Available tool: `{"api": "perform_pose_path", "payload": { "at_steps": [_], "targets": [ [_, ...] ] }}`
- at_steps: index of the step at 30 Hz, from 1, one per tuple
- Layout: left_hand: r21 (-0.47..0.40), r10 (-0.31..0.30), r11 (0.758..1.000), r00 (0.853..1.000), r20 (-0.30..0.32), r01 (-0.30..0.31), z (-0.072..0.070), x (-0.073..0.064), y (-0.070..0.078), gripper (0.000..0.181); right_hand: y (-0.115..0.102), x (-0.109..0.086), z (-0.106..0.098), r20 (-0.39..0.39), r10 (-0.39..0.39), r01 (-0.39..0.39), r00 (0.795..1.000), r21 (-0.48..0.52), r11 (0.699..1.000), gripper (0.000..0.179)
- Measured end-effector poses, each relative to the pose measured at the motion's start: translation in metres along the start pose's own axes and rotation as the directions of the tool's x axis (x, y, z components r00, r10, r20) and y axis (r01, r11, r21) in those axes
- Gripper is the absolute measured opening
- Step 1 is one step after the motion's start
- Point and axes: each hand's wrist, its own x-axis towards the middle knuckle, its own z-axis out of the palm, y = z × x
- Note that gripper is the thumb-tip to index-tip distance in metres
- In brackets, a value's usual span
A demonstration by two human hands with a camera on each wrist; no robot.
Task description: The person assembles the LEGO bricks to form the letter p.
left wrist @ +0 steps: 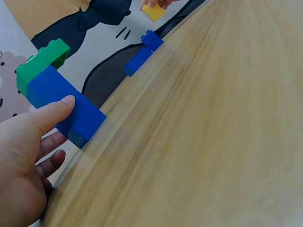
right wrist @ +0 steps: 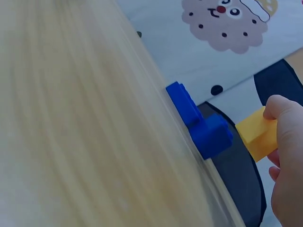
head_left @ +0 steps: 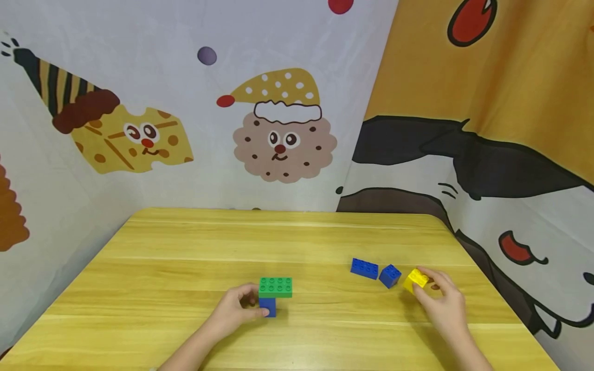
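Note:
My left hand (head_left: pixel 235 310) holds a stack by its lower blue bricks (left wrist: pixel 83 116), the thumb pressed on their side. A long green brick (head_left: pixel 276 287) sits across the top of the stack and juts out to the right in the head view. On the right, my right hand (head_left: pixel 443 300) pinches a yellow brick (head_left: pixel 415 280) between thumb and fingers. In the right wrist view the yellow brick (right wrist: pixel 258 134) appears raised off the table. Just left of it lie a small blue brick (head_left: pixel 390 276) and a longer blue brick (head_left: pixel 364 268).
The wooden table (head_left: pixel 195 247) carries all the bricks. Behind it hangs a cloth (head_left: pixel 176 190) printed with cartoon figures, reaching down past the table's back and right edges.

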Motion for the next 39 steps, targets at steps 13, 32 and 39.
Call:
{"api": "perform_pose_path", "payload": {
  "at_steps": [13, 32, 39],
  "targets": [
    [0.016, -0.008, 1.000, 1.000, 0.003, 0.008, 0.000, 0.000, 0.001, 0.045, -0.035, -0.007, 0.012, 0.014, -0.140, 0.136, 0.990, 0.176, 0.975, 0.043],
    [-0.009, -0.010, 1.000, 1.000, 0.004, 0.010, 0.001, 0.001, -0.001, 0.045, -0.101, -0.024, 0.033, 0.100, -0.296, 0.238, 0.950, 0.382, 0.893, 0.045],
    [-0.017, -0.017, 1.000, 1.000, 0.005, 0.017, 0.001, 0.001, -0.001, 0.043, -0.109, -0.027, 0.040, 0.129, -0.313, 0.236, 0.941, 0.410, 0.881, 0.046]
  ]
}}
